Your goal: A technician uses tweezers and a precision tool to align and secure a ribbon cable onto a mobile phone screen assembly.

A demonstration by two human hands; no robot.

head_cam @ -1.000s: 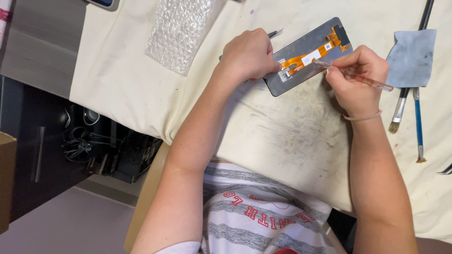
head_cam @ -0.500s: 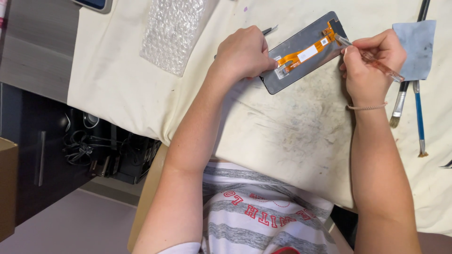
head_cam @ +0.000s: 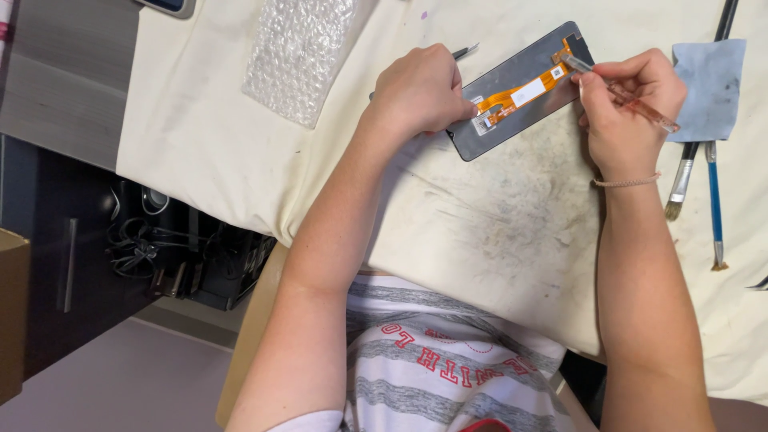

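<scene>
A dark phone screen panel (head_cam: 520, 96) lies back side up on the cream cloth (head_cam: 496, 232), with an orange flex cable (head_cam: 520, 94) running along it. My left hand (head_cam: 420, 92) has its fingers curled and holds down the panel's near end. A thin dark tool (head_cam: 466, 52) pokes out from under that hand. My right hand (head_cam: 632, 108) pinches a thin clear-handled tool (head_cam: 632, 100), and its tip touches the flex cable at the panel's far end.
A sheet of bubble wrap (head_cam: 296, 56) lies at the upper left. A grey cloth (head_cam: 708, 88) and two brushes (head_cam: 686, 172) (head_cam: 714, 208) lie at the right. A device corner (head_cam: 168, 6) shows at the top. Cables (head_cam: 144, 240) hang below the desk, and a cardboard box (head_cam: 12, 312) stands at the far left.
My right hand has moved the thin tool along the flex cable, from the panel's middle to its far end. My left hand has stayed on the panel.
</scene>
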